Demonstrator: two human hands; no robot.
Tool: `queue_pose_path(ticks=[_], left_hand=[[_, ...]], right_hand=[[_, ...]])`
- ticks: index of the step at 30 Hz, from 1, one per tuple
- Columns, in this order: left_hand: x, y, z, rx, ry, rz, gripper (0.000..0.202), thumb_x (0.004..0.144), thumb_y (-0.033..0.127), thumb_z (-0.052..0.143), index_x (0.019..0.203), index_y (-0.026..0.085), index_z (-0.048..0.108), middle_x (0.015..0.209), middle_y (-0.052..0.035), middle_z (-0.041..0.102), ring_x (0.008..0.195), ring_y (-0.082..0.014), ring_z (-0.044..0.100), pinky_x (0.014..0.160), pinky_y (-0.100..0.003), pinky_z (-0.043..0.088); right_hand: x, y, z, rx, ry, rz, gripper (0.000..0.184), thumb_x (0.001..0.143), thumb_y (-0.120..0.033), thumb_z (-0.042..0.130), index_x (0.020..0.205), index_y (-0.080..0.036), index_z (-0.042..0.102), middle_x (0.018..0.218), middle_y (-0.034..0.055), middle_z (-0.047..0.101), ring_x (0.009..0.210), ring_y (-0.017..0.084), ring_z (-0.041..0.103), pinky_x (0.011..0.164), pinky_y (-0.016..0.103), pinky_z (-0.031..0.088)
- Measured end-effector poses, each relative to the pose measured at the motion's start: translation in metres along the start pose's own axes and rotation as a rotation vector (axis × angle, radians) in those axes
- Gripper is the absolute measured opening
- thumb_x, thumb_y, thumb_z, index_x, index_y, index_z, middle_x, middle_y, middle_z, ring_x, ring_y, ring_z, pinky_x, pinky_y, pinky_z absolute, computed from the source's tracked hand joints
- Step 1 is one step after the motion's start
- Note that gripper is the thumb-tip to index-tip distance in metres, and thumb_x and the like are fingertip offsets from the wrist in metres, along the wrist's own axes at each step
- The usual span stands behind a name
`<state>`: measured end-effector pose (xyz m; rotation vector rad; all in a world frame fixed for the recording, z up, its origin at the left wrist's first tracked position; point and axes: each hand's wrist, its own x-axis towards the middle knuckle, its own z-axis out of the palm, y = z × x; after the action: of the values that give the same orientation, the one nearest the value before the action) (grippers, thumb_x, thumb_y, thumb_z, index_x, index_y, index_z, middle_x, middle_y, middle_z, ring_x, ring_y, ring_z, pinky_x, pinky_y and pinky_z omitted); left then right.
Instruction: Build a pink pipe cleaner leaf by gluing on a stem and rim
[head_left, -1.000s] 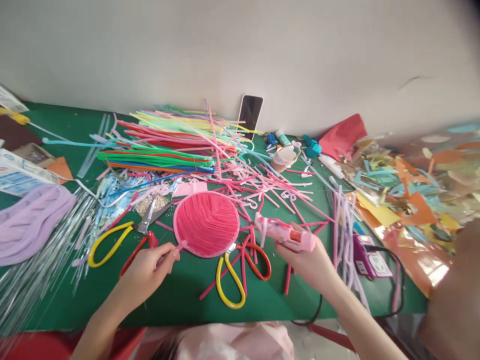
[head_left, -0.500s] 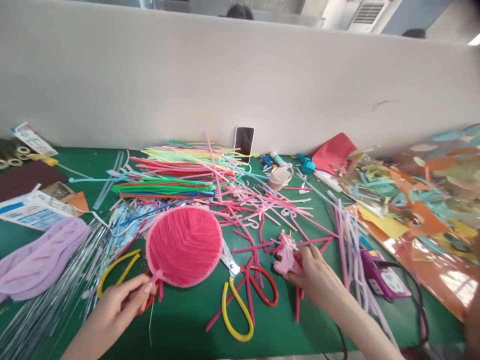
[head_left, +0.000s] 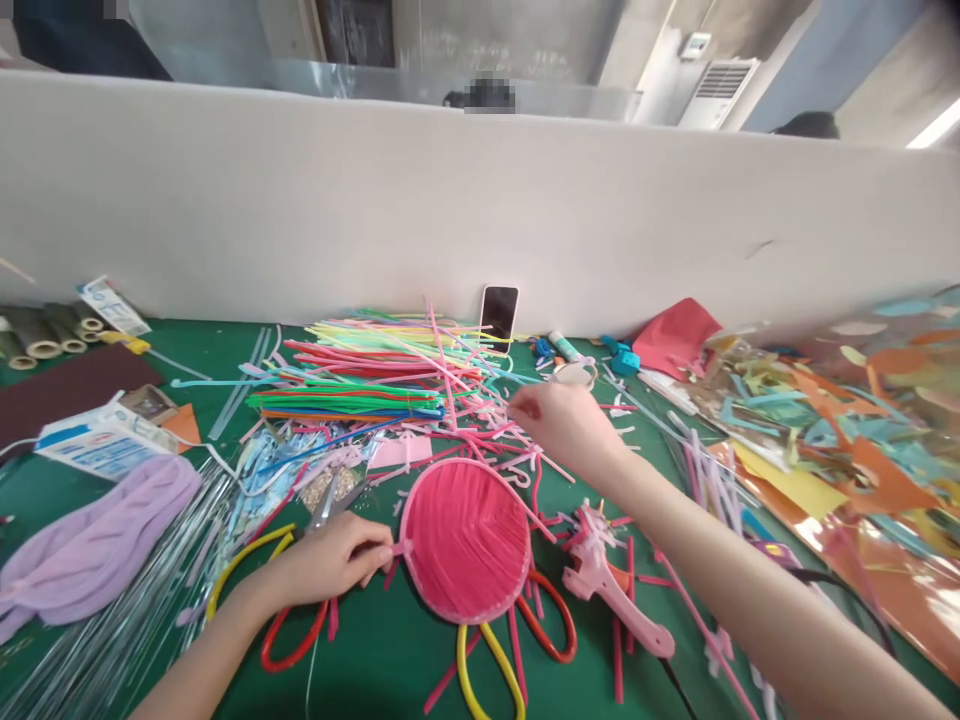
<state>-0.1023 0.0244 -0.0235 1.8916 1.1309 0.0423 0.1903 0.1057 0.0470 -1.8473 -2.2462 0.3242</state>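
My left hand pinches the short stem of a round pink disc, which has a lighter pink rim and looks made of pipe cleaners. Over the pile of loose pink pipe cleaners, my right hand has its fingers closed together; what they hold, if anything, is hidden. Below my right forearm lies a pink hot glue gun. Scissors with yellow and red handles lie partly under the disc. A second pair of scissors is partly covered by my left hand.
Coloured pipe cleaners are bundled at the back, near a propped phone. At left lie a lilac braided piece and silvery strips. Orange and yellow scraps cover the right. A white partition stands behind.
My right hand has let go of the glue gun and moved up and left to the pink pipe cleaners. My left hand has carried the disc rightward, over the scissors. The view has tilted up.
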Motion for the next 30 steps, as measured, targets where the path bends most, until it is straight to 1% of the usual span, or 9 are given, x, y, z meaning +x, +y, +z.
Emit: queue_pose_path(ticks=[4, 7, 10, 13, 17, 21, 23, 26, 30], left_hand=[[0.003, -0.001, 0.004, 0.115, 0.072, -0.01, 0.043, 0.097, 0.041, 0.039, 0.066, 0.02, 0.062, 0.059, 0.0001, 0.059, 0.057, -0.0157, 0.054, 0.058, -0.025, 0.036], [-0.005, -0.002, 0.007, 0.153, 0.231, -0.035, 0.036, 0.096, 0.041, 0.043, 0.083, 0.022, 0.071, 0.075, -0.0032, 0.068, 0.069, -0.0192, 0.062, 0.065, -0.027, 0.043], [-0.016, -0.006, 0.008, 0.146, 0.379, -0.067, 0.035, 0.096, 0.043, 0.044, 0.108, 0.026, 0.072, 0.107, -0.0064, 0.072, 0.097, -0.023, 0.068, 0.084, -0.03, 0.05], [-0.026, -0.011, 0.006, 0.163, 0.466, -0.102, 0.036, 0.096, 0.045, 0.044, 0.111, 0.028, 0.072, 0.118, -0.0048, 0.071, 0.109, -0.0238, 0.067, 0.092, -0.032, 0.052], [-0.031, -0.017, 0.003, 0.145, 0.55, -0.068, 0.036, 0.096, 0.048, 0.043, 0.107, 0.031, 0.073, 0.112, -0.0011, 0.074, 0.103, -0.0215, 0.07, 0.088, -0.03, 0.056], [-0.025, -0.016, -0.002, 0.074, 0.602, -0.038, 0.035, 0.095, 0.049, 0.046, 0.106, 0.03, 0.073, 0.111, -0.0003, 0.075, 0.1, -0.0207, 0.071, 0.083, -0.027, 0.057], [-0.02, -0.013, -0.005, 0.037, 0.645, -0.033, 0.036, 0.094, 0.051, 0.047, 0.106, 0.029, 0.072, 0.109, -0.0013, 0.076, 0.097, -0.0212, 0.072, 0.078, -0.027, 0.058], [-0.017, -0.008, -0.008, -0.006, 0.784, -0.053, 0.039, 0.091, 0.055, 0.05, 0.106, 0.028, 0.072, 0.111, -0.0029, 0.076, 0.102, -0.0238, 0.071, 0.074, -0.028, 0.059], [-0.024, -0.009, -0.007, -0.118, 0.943, -0.123, 0.045, 0.088, 0.06, 0.052, 0.112, 0.026, 0.07, 0.108, -0.0046, 0.077, 0.1, -0.0243, 0.072, 0.085, -0.032, 0.058]], right_hand=[[0.061, -0.03, 0.019, 0.1, -0.055, -0.008, 0.019, 0.092, -0.025, 0.058, 0.084, -0.016, 0.073, 0.091, 0.0087, 0.073, 0.092, 0.023, 0.067, 0.084, 0.034, 0.049], [0.094, -0.041, 0.046, 0.164, -0.143, 0.07, 0.028, 0.094, -0.036, 0.061, 0.113, -0.015, 0.064, 0.114, 0.0082, 0.066, 0.1, 0.021, 0.065, 0.087, 0.041, 0.054], [0.113, -0.044, 0.066, 0.263, -0.197, 0.144, 0.037, 0.094, -0.036, 0.061, 0.126, -0.017, 0.057, 0.126, 0.0102, 0.06, 0.106, 0.023, 0.063, 0.088, 0.044, 0.055], [0.118, -0.04, 0.065, 0.438, -0.259, 0.162, 0.036, 0.094, -0.036, 0.061, 0.125, -0.017, 0.058, 0.126, 0.0095, 0.06, 0.106, 0.023, 0.063, 0.088, 0.044, 0.055], [0.108, -0.027, 0.035, 0.781, -0.369, 0.077, 0.024, 0.095, -0.03, 0.057, 0.105, -0.011, 0.067, 0.096, 0.008, 0.068, 0.077, 0.013, 0.062, 0.069, 0.026, 0.054], [0.086, -0.017, 0.007, 1.051, -0.385, -0.016, 0.027, 0.097, -0.029, 0.045, 0.097, -0.015, 0.068, 0.07, -0.0003, 0.058, 0.055, 0.006, 0.046, 0.055, 0.018, 0.045], [0.074, -0.016, 0.003, 1.11, -0.386, -0.026, 0.023, 0.093, -0.029, 0.049, 0.094, -0.016, 0.068, 0.068, -0.0016, 0.056, 0.053, 0.006, 0.044, 0.053, 0.018, 0.044], [0.052, -0.017, 0.006, 1.118, -0.384, -0.005, 0.014, 0.081, -0.025, 0.064, 0.089, -0.015, 0.069, 0.072, 0.0002, 0.061, 0.058, 0.008, 0.051, 0.053, 0.019, 0.042], [0.005, -0.015, 0.012, 1.056, -0.296, 0.048, 0.016, 0.073, -0.024, 0.072, 0.085, -0.015, 0.07, 0.072, 0.0002, 0.064, 0.064, 0.01, 0.054, 0.056, 0.021, 0.042]])
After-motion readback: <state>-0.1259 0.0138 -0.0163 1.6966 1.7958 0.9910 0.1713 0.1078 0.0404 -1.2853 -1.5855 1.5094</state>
